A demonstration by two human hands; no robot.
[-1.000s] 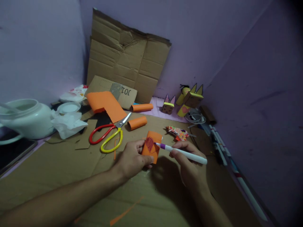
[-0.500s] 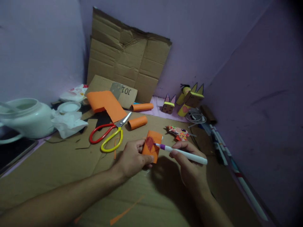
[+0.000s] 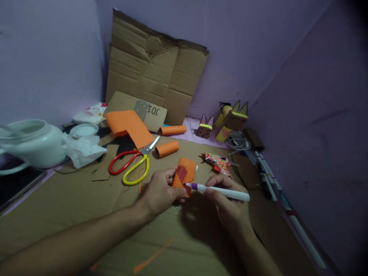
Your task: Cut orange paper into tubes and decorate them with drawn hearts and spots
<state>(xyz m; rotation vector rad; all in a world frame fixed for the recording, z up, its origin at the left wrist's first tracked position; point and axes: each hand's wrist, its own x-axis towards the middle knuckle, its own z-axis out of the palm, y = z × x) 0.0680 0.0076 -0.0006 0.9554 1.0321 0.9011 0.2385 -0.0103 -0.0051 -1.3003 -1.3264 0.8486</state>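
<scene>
My left hand pinches the lower left part of an orange paper piece, which bears a dark red heart shape. Between the fingers of my right hand is a white marker with a purple collar. Its tip is at the orange paper, by the lower end of the heart. Left of my hands lie scissors with one red and one yellow handle. Two orange paper rolls lie behind the paper piece.
A folded orange sheet lies behind the scissors. At the left stand a white pot and crumpled tissue. Paper figures stand at the back. A flowery-patterned object and several markers lie to the right.
The marker tip has moved down and slightly left, from the heart's right side to near its lower end. My right hand has shifted with it. The orange paper has tilted slightly.
</scene>
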